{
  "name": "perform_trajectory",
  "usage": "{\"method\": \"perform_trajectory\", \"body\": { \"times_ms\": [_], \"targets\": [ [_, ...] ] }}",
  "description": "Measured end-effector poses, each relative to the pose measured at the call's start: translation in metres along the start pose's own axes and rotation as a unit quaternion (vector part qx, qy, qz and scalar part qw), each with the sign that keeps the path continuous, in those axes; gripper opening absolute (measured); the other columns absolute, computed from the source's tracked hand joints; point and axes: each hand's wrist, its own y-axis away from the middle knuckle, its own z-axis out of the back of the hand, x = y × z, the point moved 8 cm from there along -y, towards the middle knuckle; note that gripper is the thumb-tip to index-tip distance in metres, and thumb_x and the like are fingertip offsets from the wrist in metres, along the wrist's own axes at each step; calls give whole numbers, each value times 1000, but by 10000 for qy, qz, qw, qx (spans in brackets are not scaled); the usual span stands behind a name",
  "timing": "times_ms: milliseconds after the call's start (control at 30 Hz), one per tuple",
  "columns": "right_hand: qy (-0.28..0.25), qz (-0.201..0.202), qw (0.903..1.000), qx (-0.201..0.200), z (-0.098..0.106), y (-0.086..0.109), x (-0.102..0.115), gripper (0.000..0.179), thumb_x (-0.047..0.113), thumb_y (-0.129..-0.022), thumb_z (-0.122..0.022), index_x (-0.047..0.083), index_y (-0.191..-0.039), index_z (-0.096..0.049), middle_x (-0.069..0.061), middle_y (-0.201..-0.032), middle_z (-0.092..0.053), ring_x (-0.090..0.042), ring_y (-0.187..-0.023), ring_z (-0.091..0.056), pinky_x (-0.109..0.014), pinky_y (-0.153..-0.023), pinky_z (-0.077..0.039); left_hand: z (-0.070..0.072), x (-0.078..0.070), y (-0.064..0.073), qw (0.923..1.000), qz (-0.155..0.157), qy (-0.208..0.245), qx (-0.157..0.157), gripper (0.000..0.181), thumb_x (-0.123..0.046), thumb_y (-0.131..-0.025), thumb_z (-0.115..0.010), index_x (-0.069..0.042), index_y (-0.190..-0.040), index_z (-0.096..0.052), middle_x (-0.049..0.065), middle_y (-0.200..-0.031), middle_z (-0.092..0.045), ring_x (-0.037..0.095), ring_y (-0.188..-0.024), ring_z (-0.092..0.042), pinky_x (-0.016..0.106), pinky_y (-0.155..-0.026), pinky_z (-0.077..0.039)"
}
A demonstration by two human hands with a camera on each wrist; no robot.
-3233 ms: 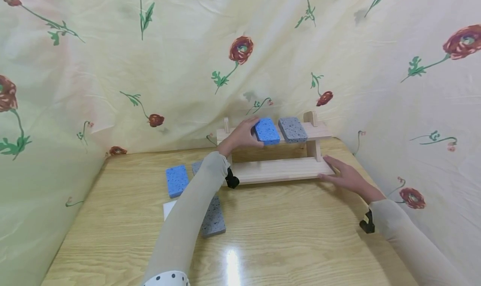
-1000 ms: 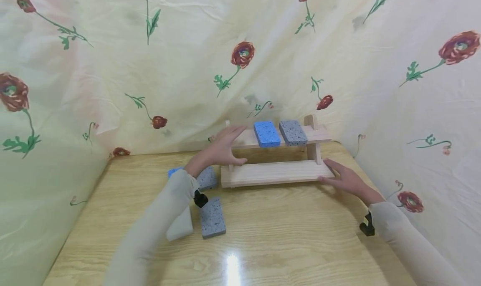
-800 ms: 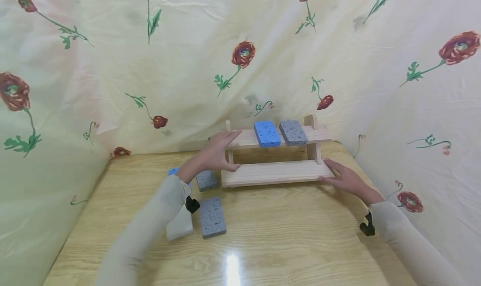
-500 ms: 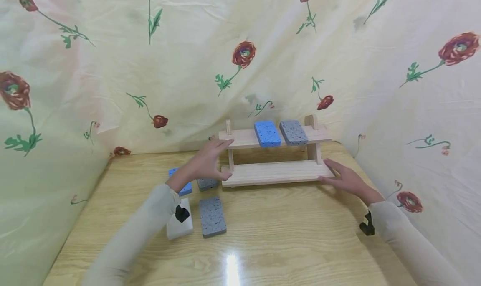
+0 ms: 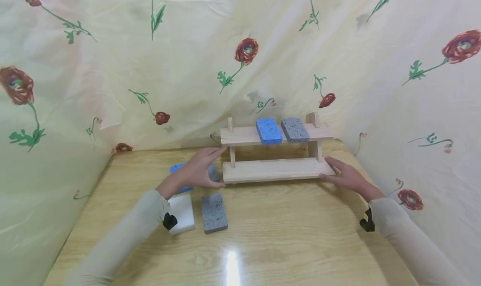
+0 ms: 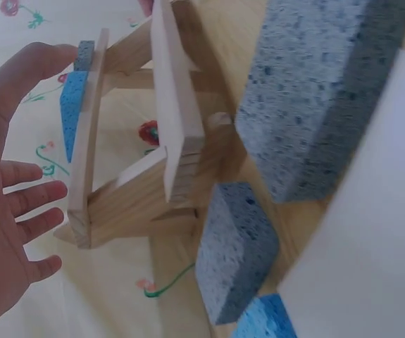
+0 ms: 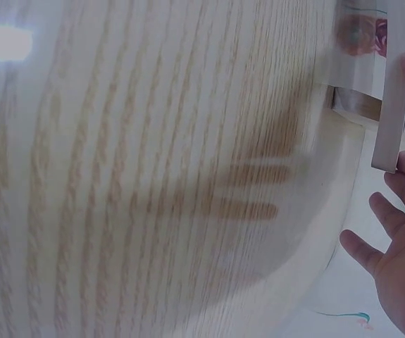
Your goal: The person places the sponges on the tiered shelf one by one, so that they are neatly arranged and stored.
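Two-tier pale wooden rack (image 5: pixel 276 170), upright, far side. Upper board (image 5: pixel 240 135): flat speckled blue sponge (image 5: pixel 269 131), just left of grey speckled sponge (image 5: pixel 295 130). Left of rack, flat: second blue sponge (image 5: pixel 175 168), second grey sponge (image 5: pixel 213 174), partly hidden; nearer, white rectangular block (image 5: pixel 183 213) left of third grey sponge (image 5: pixel 214 213).

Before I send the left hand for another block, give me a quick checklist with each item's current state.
1. Left hand unloaded: ok, fingers spread, nothing held.
2. Right hand at the wooden rack: ok, its fingers are at the lower board's right end.
3. Hold firm enough to steady the rack: cannot tell; pressure doesn't show.
4. Upper blue block and upper gray block resting on the upper board: ok, side by side.
5. Space left of them: ok, bare wood shows.
6. Far blue block and far gray block unobstructed in the head view: not ok, the left hand partly hides both.
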Motion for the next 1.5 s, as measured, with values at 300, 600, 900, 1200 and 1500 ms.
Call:
{"method": "perform_trajectory", "body": {
  "times_ms": [300,600,900,1200,1500],
  "targets": [
    [55,-13,9999,104,2,-4,-2,94,51,-93,-68,-4,-157,-29,-31,-162,-27,-57,-146,-26,-70,-116,-24,-9,0,20,9990,149,97,413,118,-63,-71,-84,-13,-162,-29,15,-162,-38,38,-150,-33,61,-121,-26],
    [-16,-67,9999,155,0,-5,-2,94,51,-93,-69,-3,-158,-28,-30,-163,-26,-56,-147,-25,-70,-115,-25,-24,-4,35,9971,-219,-171,715,123,-68,-63,-86,-7,-158,-37,16,-159,-42,40,-147,-37,62,-120,-29],
    [6,-122,9997,218,-1,-4,0,94,52,-93,-68,-3,-158,-27,-30,-163,-26,-56,-147,-25,-70,-116,-24,-46,-3,43,9925,-248,-8,1200,126,-69,-61,-87,-9,-159,-35,20,-160,-40,42,-148,-35,62,-119,-30],
    [-30,-81,9998,185,-1,-3,-1,94,51,-93,-68,-3,-158,-27,-29,-164,-25,-55,-148,-24,-69,-116,-23,-68,-2,53,9879,-246,159,1526,132,-71,-55,-88,-10,-159,-34,18,-159,-41,41,-148,-34,64,-120,-25],
    [-89,-46,9999,125,0,-2,0,94,50,-93,-69,-5,-158,-28,-30,-163,-25,-56,-147,-24,-70,-116,-23,-77,0,59,9856,-282,198,1657,137,-72,-51,-90,-8,-159,-34,16,-159,-42,42,-147,-35,63,-119,-28]
  ]
}}
